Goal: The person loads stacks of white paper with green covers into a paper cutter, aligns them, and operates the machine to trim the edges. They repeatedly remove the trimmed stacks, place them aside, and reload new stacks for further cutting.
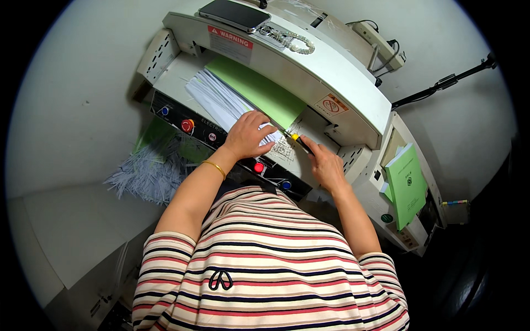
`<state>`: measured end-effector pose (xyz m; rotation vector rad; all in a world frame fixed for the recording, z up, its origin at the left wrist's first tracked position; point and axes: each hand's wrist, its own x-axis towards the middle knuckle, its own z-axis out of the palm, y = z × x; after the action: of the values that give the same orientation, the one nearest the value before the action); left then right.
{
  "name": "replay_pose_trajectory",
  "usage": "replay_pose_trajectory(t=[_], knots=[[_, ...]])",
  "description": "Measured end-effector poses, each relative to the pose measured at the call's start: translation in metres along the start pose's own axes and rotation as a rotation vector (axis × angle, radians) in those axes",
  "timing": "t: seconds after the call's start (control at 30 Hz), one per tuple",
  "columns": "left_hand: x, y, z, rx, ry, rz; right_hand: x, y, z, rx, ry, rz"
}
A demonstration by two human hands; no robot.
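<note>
One yellow-and-black tool [296, 137], just right of white papers [218, 96] on the surface [175, 77] | right hand [327, 164]: grip closed round it, likely for control | left hand [248, 135]: over the papers, seemingly steadying them; whether pinching, cannot tell

A head-worn fisheye camera looks steeply down over the striped shirt [276, 265], large in the foreground, to the left hand [248, 135] and right hand [327, 165] close ahead, the white machine [292, 65] beyond and walls [77, 105] curving at the edges.
</note>
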<state>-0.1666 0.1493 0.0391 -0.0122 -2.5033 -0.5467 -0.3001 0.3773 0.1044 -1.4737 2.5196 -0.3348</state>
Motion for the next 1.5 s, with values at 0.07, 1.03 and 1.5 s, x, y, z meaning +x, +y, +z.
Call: replay_pose_trajectory(t=[0.07, 1.03, 1.5], knots=[[0.002, -0.001, 0.0, 0.008, 0.009, 0.012, -0.001, 0.004, 0.002, 0.005, 0.0, 0.001], [0.01, -0.005, -0.007, 0.055, -0.166, 0.05, 0.002, 0.003, -0.154, -0.207, 0.67, -0.126], [0.001, -0.009, -0.006, -0.067, -0.172, 0.157, 0.011, -0.034, -0.079, -0.052, 0.857, -0.168]])
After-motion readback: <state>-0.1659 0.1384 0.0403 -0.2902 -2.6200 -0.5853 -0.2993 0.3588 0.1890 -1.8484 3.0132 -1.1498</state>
